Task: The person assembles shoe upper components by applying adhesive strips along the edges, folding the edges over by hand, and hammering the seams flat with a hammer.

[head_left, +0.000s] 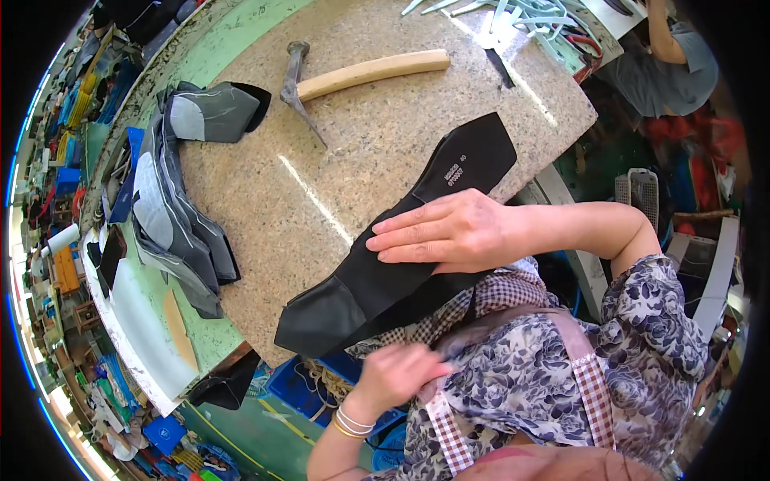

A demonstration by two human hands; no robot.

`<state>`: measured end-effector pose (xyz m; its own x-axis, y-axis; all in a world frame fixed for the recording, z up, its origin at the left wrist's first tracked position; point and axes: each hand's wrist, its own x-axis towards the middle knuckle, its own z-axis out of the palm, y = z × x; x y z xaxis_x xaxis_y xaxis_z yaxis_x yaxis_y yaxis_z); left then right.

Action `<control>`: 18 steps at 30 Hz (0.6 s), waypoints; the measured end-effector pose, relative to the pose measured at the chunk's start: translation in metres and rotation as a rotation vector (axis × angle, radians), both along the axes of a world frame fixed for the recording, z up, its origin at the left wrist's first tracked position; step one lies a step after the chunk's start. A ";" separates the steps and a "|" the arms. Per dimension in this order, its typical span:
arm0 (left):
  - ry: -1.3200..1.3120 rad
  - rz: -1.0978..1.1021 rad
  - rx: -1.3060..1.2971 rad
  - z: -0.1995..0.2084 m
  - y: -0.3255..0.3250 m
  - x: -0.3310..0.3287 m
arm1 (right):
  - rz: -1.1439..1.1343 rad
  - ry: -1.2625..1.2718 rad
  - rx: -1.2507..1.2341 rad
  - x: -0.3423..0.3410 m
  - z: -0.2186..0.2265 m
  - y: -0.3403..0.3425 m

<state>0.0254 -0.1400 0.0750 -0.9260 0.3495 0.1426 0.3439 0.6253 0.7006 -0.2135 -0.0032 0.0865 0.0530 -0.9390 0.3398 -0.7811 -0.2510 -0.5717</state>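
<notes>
A long black shoe-upper piece lies slantwise across the speckled stone slab, its lower side overhanging the near edge. My right hand rests flat on its middle, fingers stretched out together. Below the slab's edge, close to my apron, my left hand is closed with its fingers curled in. Whatever it may hold is hidden and partly blurred. Farther off on the slab lies a hammer with a wooden handle. To the left, several grey and black upper pieces are piled along the slab's side.
Pale green strips are heaped at the far right corner, near a narrow black piece. Beneath the near edge stands a blue crate with cords inside. Another person sits at the upper right. Cluttered shelves line the left.
</notes>
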 end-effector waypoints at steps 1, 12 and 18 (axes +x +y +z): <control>0.064 0.135 -0.011 0.004 -0.006 0.003 | -0.033 0.011 -0.010 0.003 -0.005 0.003; 0.331 0.480 -0.263 0.007 -0.011 -0.055 | -0.046 0.102 -0.268 0.011 -0.016 0.008; 0.227 0.293 -0.500 0.029 -0.019 -0.058 | 0.060 0.356 -0.023 0.007 0.019 0.014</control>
<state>-0.0323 -0.1589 0.1040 -0.9594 0.1605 0.2321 0.2141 0.9498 0.2282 -0.2069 0.0108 0.1051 0.2269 -0.9228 0.3114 -0.9137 -0.3124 -0.2601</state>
